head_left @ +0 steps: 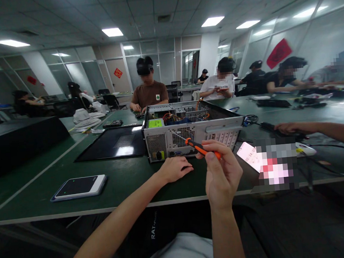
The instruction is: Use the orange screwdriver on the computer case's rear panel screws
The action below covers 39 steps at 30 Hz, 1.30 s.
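Observation:
My right hand [222,166] is closed around the orange and black handle of a screwdriver [196,144]. Its thin shaft points up and left, across the rear panel of a computer case [200,131] lying on its side; whether the tip touches the panel I cannot tell. On the table just in front of the case rests my left hand [175,169], fingers loosely bent and a little apart, holding nothing visible. The case is open at the top, showing cables and a power supply with a bright green label [155,123].
A black side panel [113,144] lies left of the case. Nearer are a white boxy device [80,186] and, on the right, a lit phone [249,156]. A co-worker's hand [292,128] reaches in among black cables at right. Another person [149,93] sits beyond the case.

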Tool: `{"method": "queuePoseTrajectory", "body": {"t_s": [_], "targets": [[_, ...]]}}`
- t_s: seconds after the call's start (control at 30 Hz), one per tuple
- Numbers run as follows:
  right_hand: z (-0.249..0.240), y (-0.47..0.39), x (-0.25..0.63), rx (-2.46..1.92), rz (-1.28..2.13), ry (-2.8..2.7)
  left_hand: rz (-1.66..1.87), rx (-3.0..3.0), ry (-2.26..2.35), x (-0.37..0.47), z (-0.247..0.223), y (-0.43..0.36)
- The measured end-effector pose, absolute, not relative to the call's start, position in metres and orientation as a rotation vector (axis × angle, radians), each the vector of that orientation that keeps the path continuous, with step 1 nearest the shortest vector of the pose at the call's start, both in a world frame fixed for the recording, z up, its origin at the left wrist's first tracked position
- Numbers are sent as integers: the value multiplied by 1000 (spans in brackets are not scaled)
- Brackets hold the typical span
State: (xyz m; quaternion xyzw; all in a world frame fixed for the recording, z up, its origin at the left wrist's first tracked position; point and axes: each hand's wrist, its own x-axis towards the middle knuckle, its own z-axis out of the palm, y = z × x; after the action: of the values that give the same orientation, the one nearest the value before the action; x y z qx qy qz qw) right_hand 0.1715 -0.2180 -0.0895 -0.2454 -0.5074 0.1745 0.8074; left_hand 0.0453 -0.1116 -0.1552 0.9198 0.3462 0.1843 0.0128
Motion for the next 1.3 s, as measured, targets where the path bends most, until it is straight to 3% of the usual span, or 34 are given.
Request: {"method": "queuePoseTrajectory", "body": {"t_s": [1.0, 1.17, 1.3], "targets": [[-90, -220, 176, -556, 327, -1092, 570, 2937, 1015, 44, -149, -121], [-90, -220, 182, -536, 344, -1072, 700, 2966, 1132, 36, -152, -116], [-94, -222, 190, -560, 356, -1106, 1044, 2974, 1238, 23, -147, -110]]}}
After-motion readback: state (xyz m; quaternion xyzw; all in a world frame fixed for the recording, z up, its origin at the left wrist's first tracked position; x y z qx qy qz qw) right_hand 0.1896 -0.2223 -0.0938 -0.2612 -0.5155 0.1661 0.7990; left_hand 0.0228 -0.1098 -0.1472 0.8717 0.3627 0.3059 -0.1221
